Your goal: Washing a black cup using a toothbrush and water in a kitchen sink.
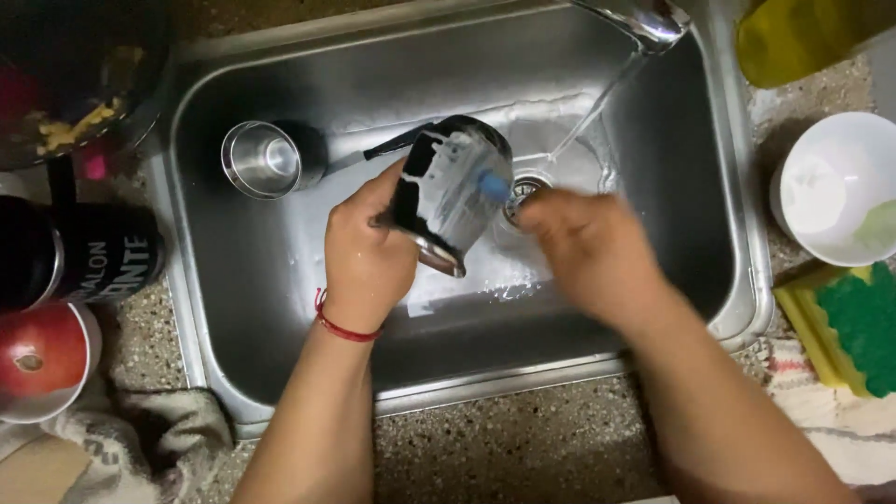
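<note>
I see left hand [366, 257] clamped round dark soapy cup [455, 191], frame centre, over steel sink [252, 280]. Right hand [593, 252] blurred (grip unclear to me), at cup's side by blue scrubber [493, 185]. Steel cup [264, 159] upper left; tap water [593, 117] running upper right.

Home kitchen: stainless sink [233, 308] set in speckled stone counter [504, 448], tap [644, 21] running, green-and-yellow sponges [854, 336], white bowl [831, 187], red apple [37, 350], cloth towel [140, 439], steel cup [264, 159] in basin.
</note>
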